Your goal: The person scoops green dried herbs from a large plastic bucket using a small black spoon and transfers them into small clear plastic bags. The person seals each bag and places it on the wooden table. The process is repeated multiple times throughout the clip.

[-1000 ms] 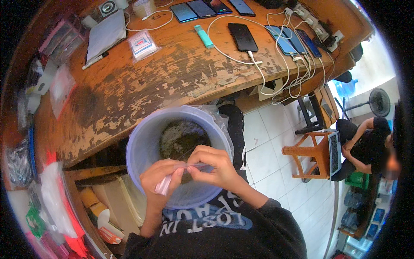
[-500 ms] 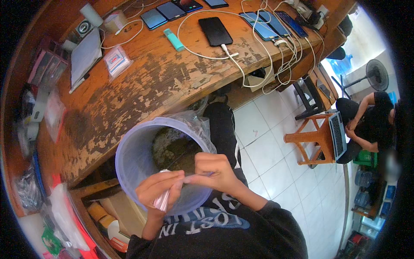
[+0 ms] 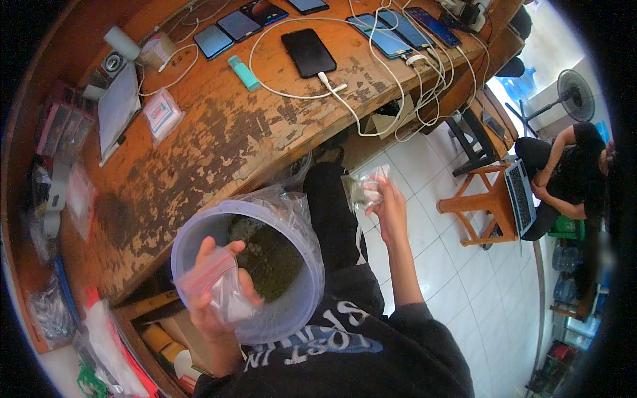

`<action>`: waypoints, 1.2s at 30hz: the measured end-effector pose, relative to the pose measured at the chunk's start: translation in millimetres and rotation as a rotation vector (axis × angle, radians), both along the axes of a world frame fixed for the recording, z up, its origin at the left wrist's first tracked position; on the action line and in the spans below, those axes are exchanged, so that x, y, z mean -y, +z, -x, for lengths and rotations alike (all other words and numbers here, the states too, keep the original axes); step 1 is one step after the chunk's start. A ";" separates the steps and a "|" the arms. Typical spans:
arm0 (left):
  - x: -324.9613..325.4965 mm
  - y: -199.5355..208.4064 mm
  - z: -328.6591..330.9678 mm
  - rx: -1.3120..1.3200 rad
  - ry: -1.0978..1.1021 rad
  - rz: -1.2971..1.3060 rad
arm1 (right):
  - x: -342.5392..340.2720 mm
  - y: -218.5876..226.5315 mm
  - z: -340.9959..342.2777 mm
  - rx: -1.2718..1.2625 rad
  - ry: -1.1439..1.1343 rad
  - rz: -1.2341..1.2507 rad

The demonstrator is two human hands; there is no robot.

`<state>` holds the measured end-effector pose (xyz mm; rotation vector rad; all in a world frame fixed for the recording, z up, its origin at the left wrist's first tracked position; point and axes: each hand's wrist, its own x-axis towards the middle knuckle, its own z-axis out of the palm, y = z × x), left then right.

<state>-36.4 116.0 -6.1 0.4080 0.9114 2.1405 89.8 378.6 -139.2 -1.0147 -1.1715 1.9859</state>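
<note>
My left hand (image 3: 206, 320) grips several small clear zip bags (image 3: 231, 292) with a pink-red strip along the top, fingers raised around them. Out to the right, over the tiled floor, my right hand (image 3: 390, 213) pinches a small clear plastic bag (image 3: 359, 192) with something dull green inside. A pale violet bucket (image 3: 302, 265) stands against my lap, under my left hand. Greenish-brown loose material (image 3: 275, 265) covers its bottom, and a clear plastic sheet (image 3: 282, 200) bunches at its far rim.
A worn wooden desk (image 3: 192, 156) edges the bucket, bearing a black phone (image 3: 309, 52), several other phones, white cables (image 3: 431, 99) and a teal stick-shaped object (image 3: 244, 73). At right, a person (image 3: 570, 166) sits by a laptop (image 3: 520, 199) on an orange stool (image 3: 484, 205).
My hands were together over the bucket and have parted. The right hand has swung right and away with the green-filled bag; the left has turned, showing the zip bags.
</note>
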 end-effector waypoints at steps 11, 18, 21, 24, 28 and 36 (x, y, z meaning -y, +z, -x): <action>39.7 -21.4 -2.3 0.347 0.055 -0.194 | -58.3 -188.6 179.6 0.512 0.227 -0.702; 37.2 -6.3 1.9 0.130 0.232 0.323 | -3.3 -126.5 128.0 0.403 0.042 -0.644; 15.9 -2.4 4.8 -0.053 0.228 0.597 | 31.4 -49.9 73.4 0.223 -0.006 -0.447; 4.3 -5.0 -0.1 -0.169 0.218 0.694 | 66.5 33.7 37.7 0.053 -0.082 -0.470; 1.4 -1.8 -4.1 -0.238 0.166 0.712 | 92.4 118.4 33.1 -0.108 0.470 -0.952; 27.8 1.1 -12.2 -0.410 0.235 0.691 | 126.0 122.5 60.4 -0.084 0.845 -0.988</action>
